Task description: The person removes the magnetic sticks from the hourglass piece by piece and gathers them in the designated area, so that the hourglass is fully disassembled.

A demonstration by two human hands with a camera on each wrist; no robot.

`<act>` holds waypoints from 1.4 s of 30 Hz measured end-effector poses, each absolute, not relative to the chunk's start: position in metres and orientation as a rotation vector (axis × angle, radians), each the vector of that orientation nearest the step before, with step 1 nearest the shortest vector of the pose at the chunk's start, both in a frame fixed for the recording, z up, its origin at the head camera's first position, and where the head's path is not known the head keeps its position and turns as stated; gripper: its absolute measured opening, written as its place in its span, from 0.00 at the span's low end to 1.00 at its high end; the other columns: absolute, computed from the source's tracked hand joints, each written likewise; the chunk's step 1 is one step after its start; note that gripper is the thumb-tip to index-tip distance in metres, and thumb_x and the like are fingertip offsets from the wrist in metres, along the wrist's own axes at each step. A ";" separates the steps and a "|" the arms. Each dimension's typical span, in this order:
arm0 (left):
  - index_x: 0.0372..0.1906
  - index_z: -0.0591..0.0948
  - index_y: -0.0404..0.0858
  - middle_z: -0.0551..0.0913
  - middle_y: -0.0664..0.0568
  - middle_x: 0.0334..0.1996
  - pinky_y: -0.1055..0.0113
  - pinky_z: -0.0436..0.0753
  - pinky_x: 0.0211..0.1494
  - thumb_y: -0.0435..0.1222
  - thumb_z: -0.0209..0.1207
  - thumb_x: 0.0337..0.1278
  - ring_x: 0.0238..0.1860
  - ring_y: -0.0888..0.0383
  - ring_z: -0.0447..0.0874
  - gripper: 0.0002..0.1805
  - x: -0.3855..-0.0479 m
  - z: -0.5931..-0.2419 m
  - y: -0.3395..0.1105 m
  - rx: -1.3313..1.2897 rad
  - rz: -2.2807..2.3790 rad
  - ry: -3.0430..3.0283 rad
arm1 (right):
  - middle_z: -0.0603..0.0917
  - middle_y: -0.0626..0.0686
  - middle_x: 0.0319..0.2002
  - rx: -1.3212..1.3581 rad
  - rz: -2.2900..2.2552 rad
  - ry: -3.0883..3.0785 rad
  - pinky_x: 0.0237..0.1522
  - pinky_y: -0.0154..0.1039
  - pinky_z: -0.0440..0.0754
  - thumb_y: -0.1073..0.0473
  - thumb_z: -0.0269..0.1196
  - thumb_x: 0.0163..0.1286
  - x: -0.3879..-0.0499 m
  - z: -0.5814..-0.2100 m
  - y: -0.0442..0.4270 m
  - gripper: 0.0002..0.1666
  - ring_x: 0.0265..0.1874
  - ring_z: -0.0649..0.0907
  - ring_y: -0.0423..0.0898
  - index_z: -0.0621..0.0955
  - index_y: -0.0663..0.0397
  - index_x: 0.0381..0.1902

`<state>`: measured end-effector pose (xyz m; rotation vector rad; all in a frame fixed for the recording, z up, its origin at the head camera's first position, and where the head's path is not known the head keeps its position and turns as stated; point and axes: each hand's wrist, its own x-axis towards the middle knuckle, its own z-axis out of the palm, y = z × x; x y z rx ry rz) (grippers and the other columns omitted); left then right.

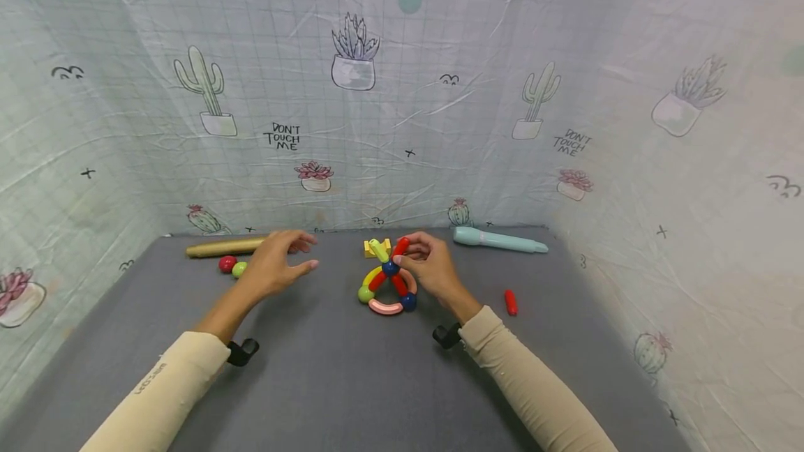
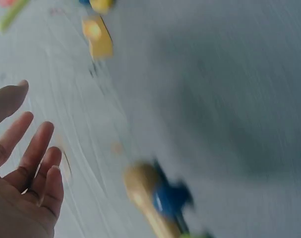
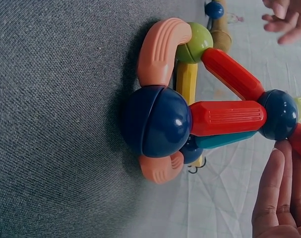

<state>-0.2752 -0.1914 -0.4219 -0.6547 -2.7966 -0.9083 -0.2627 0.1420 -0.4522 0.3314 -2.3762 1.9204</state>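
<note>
A magnetic ball-and-stick structure stands on the grey cloth, its ring of curved salmon [image 1: 386, 307] and yellow pieces joined by green [image 1: 366, 294] and navy balls [image 3: 156, 121]. Red sticks [image 3: 228, 118] and a teal stick [image 3: 225, 140] rise to an upper navy ball [image 1: 391, 268]. From that ball a lime stick [image 1: 379, 250] and a red stick [image 1: 400, 247] point upward. My right hand [image 1: 432, 267] pinches the upper red stick beside the ball. My left hand [image 1: 274, 264], fingers spread and holding nothing, hovers left of the structure; the left wrist view shows its open palm [image 2: 24, 193].
Behind the structure lies a yellow block [image 1: 368, 250]. A gold stick-like object [image 1: 220, 248], a red ball [image 1: 228, 264] and a green ball [image 1: 239, 270] are at left. Towards the right are a pale blue marker-shaped object [image 1: 499, 240] and a loose red stick [image 1: 511, 303]. Patterned cloth [image 1: 402, 124] hangs behind.
</note>
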 end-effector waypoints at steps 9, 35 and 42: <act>0.64 0.81 0.38 0.89 0.41 0.54 0.43 0.83 0.60 0.38 0.72 0.67 0.53 0.43 0.85 0.24 -0.277 -0.446 -0.114 -0.737 -1.515 -2.731 | 0.92 0.57 0.47 0.374 1.871 -2.358 0.48 0.36 0.88 0.63 0.74 0.69 -0.262 -0.454 0.143 0.16 0.43 0.90 0.50 0.86 0.53 0.53; 0.58 0.86 0.34 0.89 0.43 0.49 0.64 0.82 0.51 0.41 0.72 0.66 0.47 0.50 0.84 0.21 -0.277 -0.469 -0.067 -0.615 -1.710 -2.642 | 0.92 0.55 0.44 0.347 1.569 -2.457 0.45 0.40 0.90 0.62 0.72 0.72 -0.256 -0.456 0.179 0.27 0.42 0.92 0.50 0.74 0.44 0.64; 0.58 0.87 0.37 0.90 0.46 0.51 0.63 0.81 0.51 0.41 0.72 0.66 0.46 0.52 0.83 0.20 -0.278 -0.471 -0.068 -0.614 -1.773 -2.617 | 0.90 0.59 0.49 0.293 1.503 -2.510 0.39 0.37 0.88 0.61 0.73 0.71 -0.251 -0.459 0.214 0.24 0.39 0.91 0.52 0.80 0.51 0.62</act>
